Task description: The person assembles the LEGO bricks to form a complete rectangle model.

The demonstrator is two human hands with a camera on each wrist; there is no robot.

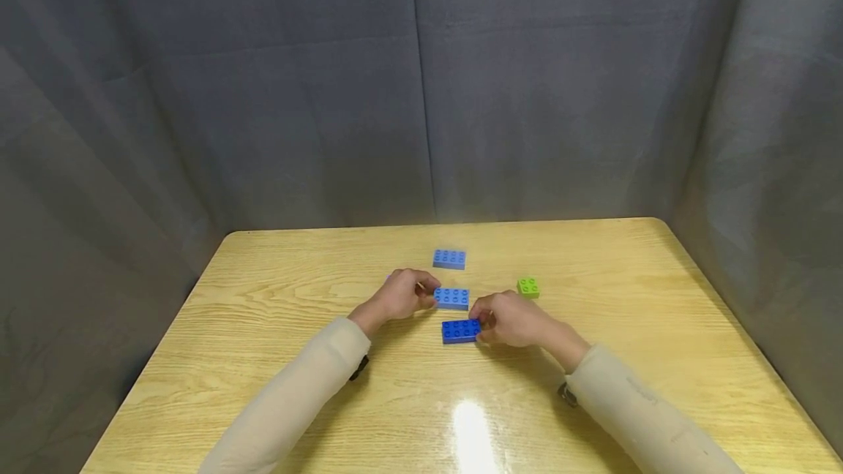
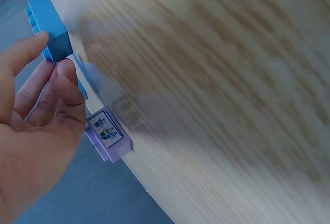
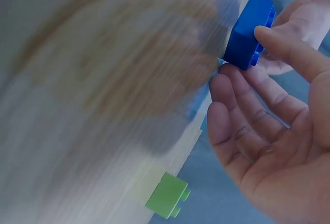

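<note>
My left hand (image 1: 400,294) pinches the left end of a light blue toy building brick (image 1: 451,299), with two rows of studs facing up. In the left wrist view, the thumb presses one long side of this brick (image 2: 50,23) and fingertips meet its end. Nearer to me, a dark blue brick (image 1: 458,331) lies with its right end between the thumb and fingers of my right hand (image 1: 515,319). The right wrist view has the thumb against the side of the dark blue brick (image 3: 249,31), fingertips at its near end.
Behind the light blue brick lies another blue brick (image 1: 449,260). A small green brick (image 1: 528,287) sits beyond my right hand. Mostly hidden behind my left hand is a purple brick (image 2: 111,134) with a printed picture. Grey curtains (image 1: 316,108) surround the wooden table (image 1: 263,291).
</note>
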